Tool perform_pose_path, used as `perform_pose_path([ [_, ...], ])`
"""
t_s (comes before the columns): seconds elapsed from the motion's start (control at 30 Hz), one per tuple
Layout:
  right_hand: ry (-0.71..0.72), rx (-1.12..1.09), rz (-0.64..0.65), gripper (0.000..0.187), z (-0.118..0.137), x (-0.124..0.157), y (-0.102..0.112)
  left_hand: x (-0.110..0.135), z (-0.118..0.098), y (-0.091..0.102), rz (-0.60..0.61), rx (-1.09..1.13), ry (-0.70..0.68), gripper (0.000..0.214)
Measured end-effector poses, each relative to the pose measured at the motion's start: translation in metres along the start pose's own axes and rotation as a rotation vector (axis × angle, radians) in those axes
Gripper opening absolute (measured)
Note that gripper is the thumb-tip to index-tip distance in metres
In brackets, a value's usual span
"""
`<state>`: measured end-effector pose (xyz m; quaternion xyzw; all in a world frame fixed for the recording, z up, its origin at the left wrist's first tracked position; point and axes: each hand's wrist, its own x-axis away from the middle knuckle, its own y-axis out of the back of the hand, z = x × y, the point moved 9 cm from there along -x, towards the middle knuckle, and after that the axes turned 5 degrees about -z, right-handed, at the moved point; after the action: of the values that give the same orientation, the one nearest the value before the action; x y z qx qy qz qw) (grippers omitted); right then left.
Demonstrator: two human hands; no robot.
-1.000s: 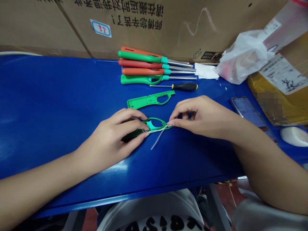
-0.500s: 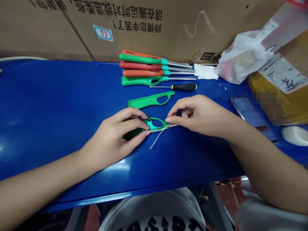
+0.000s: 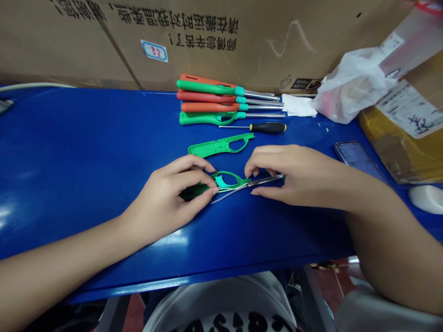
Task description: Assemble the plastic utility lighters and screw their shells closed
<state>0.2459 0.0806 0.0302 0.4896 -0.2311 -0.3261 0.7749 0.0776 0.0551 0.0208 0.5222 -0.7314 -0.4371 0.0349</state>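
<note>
My left hand (image 3: 169, 196) pinches the green lighter shell (image 3: 226, 180) that lies on the blue table (image 3: 86, 152), thumb and fingers closed on its handle end. My right hand (image 3: 290, 173) is closed around the metal tube (image 3: 265, 180) at the shell's right end. A thin white wire (image 3: 224, 193) trails out along the shell's lower edge. A second, bare green shell half (image 3: 219, 145) lies just behind the hands.
Several finished orange and green lighters (image 3: 214, 99) are lined up at the back by cardboard boxes (image 3: 207, 32). A black-handled screwdriver (image 3: 266, 127), a white plastic bag (image 3: 353, 87), a white tissue (image 3: 297, 104), a phone (image 3: 360, 159) and a white object (image 3: 427, 198) lie to the right.
My right hand has slid to the right, and a metal tube now shows at the shell's end. The white wire lies flatter against the shell. My left hand has stayed put.
</note>
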Motion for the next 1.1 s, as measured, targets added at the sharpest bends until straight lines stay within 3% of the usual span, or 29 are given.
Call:
perform_pose_path([
  [0.17, -0.082, 0.057, 0.05, 0.008, -0.0124, 0.0033, 0.0008, -0.0001, -0.0003, -0.0005, 0.01, -0.008, -0.002, 0.012],
  [0.3, -0.044, 0.015, 0.086, 0.012, -0.0102, 0.0049, 0.0003, 0.001, 0.0008, 0.0001, 0.013, -0.016, 0.005, 0.013],
  [0.77, -0.019, -0.099, -0.022, 0.014, -0.004, -0.0032, -0.0032, 0.0016, 0.0005, -0.0019, 0.03, -0.02, -0.028, 0.011],
  [1.1, -0.078, 0.032, -0.033, 0.009, -0.0079, -0.0001, -0.0044, 0.0004, -0.0005, -0.0035, 0.044, -0.027, -0.055, 0.011],
])
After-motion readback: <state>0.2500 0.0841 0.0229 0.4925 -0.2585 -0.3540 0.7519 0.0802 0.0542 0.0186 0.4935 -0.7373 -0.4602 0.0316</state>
